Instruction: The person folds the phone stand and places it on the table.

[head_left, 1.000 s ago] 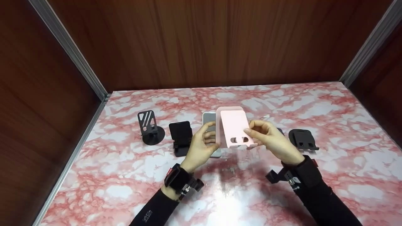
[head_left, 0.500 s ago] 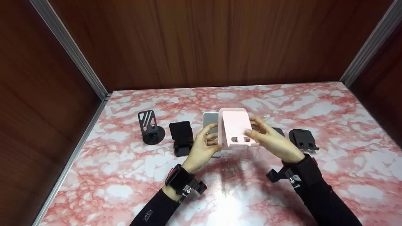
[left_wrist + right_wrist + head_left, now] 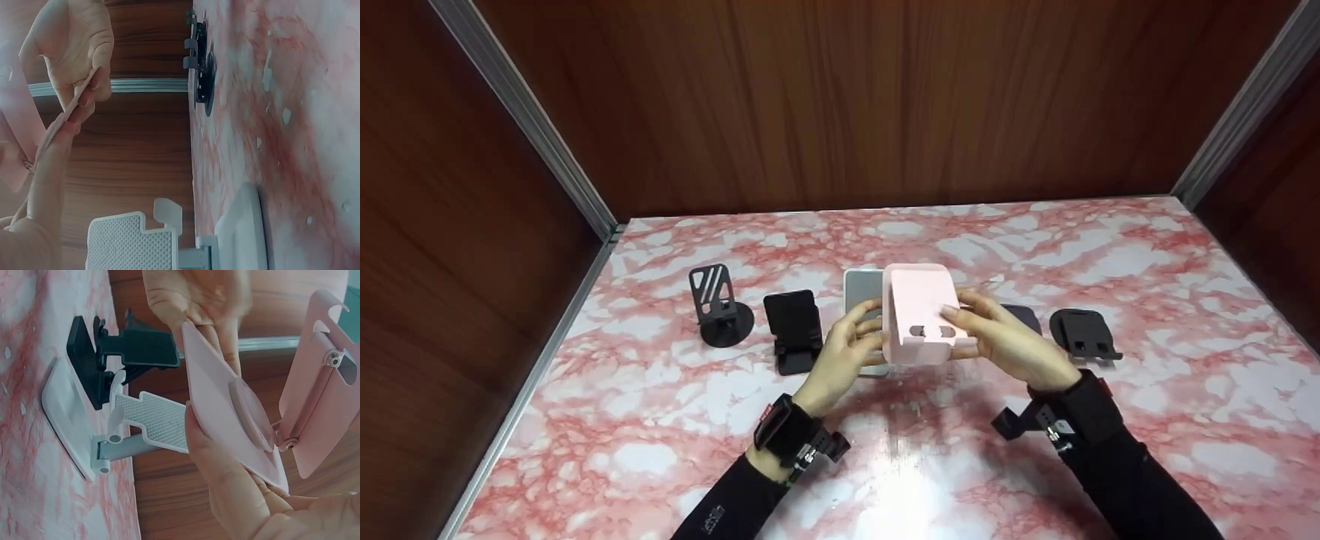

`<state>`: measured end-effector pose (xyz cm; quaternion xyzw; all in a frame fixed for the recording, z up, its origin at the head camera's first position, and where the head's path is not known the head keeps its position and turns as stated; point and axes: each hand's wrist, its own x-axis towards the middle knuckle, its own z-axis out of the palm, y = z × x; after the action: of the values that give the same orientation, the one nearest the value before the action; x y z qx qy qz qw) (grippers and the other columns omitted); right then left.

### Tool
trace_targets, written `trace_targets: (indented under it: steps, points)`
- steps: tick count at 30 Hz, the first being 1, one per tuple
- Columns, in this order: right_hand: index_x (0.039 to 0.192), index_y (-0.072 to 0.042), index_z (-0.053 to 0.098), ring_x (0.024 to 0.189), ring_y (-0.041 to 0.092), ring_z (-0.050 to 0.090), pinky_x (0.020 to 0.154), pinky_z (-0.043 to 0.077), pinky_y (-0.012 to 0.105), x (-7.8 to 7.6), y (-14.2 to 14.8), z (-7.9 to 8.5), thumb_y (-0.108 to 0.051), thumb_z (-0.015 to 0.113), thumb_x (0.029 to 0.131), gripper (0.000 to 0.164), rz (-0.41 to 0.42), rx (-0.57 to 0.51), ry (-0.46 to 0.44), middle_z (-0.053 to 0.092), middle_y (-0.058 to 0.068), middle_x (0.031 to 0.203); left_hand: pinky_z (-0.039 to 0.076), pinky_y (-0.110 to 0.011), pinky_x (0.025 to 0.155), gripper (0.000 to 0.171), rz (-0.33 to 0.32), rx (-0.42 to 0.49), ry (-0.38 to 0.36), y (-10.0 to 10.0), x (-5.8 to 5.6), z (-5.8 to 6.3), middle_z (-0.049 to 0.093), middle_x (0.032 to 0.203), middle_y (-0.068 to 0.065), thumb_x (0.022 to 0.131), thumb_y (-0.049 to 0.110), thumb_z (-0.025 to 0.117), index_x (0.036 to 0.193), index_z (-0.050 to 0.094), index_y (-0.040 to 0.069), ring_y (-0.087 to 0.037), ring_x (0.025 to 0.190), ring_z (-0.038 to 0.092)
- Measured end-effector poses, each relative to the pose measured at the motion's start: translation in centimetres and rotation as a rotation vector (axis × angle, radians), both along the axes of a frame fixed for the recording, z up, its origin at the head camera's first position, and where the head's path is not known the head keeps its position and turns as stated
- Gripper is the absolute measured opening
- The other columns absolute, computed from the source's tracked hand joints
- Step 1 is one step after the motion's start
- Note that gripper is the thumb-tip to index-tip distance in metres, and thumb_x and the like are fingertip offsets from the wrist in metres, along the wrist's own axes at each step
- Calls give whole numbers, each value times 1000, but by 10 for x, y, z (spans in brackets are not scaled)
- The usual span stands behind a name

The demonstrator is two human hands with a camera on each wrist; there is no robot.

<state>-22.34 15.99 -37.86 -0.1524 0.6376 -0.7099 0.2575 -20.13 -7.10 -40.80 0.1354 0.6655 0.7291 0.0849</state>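
Note:
Both hands hold a pink phone stand (image 3: pixel 921 296) in the air above the table, its slotted plate facing the head camera. My left hand (image 3: pixel 842 356) grips the stand's left side. On the opposite side, my right hand (image 3: pixel 1011 337) holds it, the thumb lying on the front plate. In the right wrist view, fingers of both hands are around the edges of the pink base plate (image 3: pixel 216 396), and the hinged pink bracket (image 3: pixel 315 394) stands out from it. A white phone stand with a grey pad (image 3: pixel 862 285) is behind the left hand, partly hidden.
On the pink marbled table (image 3: pixel 660 457) stand a dark round-based phone stand (image 3: pixel 724 322) and a black folding one (image 3: pixel 795 330) at left. At right are a black stand (image 3: pixel 1084 334) and a dark one (image 3: pixel 1024 315) partly behind the right hand. Wooden panels (image 3: pixel 885 105) enclose the table.
The pink stand has come slightly lower and tilted, so its front and base now line up more closely. Both hands have shifted a little with it and still hold it.

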Motion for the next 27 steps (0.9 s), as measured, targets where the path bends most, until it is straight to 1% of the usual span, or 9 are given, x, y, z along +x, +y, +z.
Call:
trace_targets:
  steps: [3, 5, 7, 11, 14, 16, 20, 23, 27]
  points:
    - [143, 1, 16, 100, 16, 63, 83, 55, 36, 0, -1, -1, -25, 50, 95, 64, 1, 22, 15, 57, 7, 115, 56, -38, 81, 56, -7, 5, -20, -1, 3, 2, 49, 131, -25, 94, 26, 48, 141, 30, 2, -26, 102, 61]
    - [142, 0, 18, 101, 16, 62, 83, 54, 36, 1, -2, -1, -24, 50, 95, 62, 12, 34, 32, 57, 7, 116, 56, -38, 81, 63, -1, -18, -29, -1, 4, 4, 49, 132, -23, 91, 35, 53, 141, 30, 4, -27, 104, 61]
    - [142, 0, 21, 102, 16, 62, 84, 54, 37, 1, -3, -1, -24, 50, 96, 60, 24, 46, 48, 56, 7, 118, 56, -40, 81, 67, 3, -34, -42, -1, 5, 4, 50, 131, -22, 88, 39, 58, 141, 31, 6, -27, 104, 61]
    - [141, 0, 25, 104, 16, 61, 83, 54, 39, 1, -4, -1, -23, 49, 96, 56, 40, 73, 87, 54, 7, 121, 56, -45, 80, 69, -2, -30, -64, -1, 5, 4, 52, 126, -20, 86, 34, 62, 141, 31, 6, -23, 96, 64]
    - [141, 0, 25, 103, 16, 61, 81, 55, 38, 1, -4, -1, -22, 51, 95, 57, 36, 85, 102, 53, 7, 121, 56, -44, 79, 65, -10, -26, -65, -2, 5, 5, 53, 124, -20, 87, 28, 61, 140, 31, 5, -21, 92, 64]
    - [141, 0, 25, 101, 15, 61, 79, 56, 36, 1, -4, -1, -21, 52, 94, 59, 33, 86, 100, 53, 6, 120, 57, -42, 78, 64, -11, -28, -64, -2, 4, 5, 53, 124, -20, 87, 26, 61, 140, 31, 4, -20, 92, 64]
    - [141, 0, 25, 99, 14, 62, 78, 56, 33, 1, -5, -2, -20, 54, 93, 59, 35, 83, 94, 55, 6, 118, 56, -44, 78, 63, -18, -30, -54, -2, 4, 6, 55, 123, -20, 87, 25, 61, 139, 32, 4, -21, 91, 65]
    - [139, -3, 29, 98, 14, 62, 75, 55, 30, 0, -5, -2, -22, 55, 93, 57, 23, 117, 101, 56, 6, 118, 55, -49, 79, 63, -23, -29, -53, -2, 4, 5, 55, 123, -20, 87, 24, 62, 139, 33, 5, -21, 90, 66]
    - [138, -7, 33, 97, 13, 61, 69, 50, 24, 0, -4, -2, -25, 57, 92, 55, -4, 180, 117, 55, 6, 119, 54, -53, 79, 64, -23, -23, -58, -2, 3, 4, 54, 123, -20, 86, 23, 63, 139, 33, 4, -21, 89, 66]
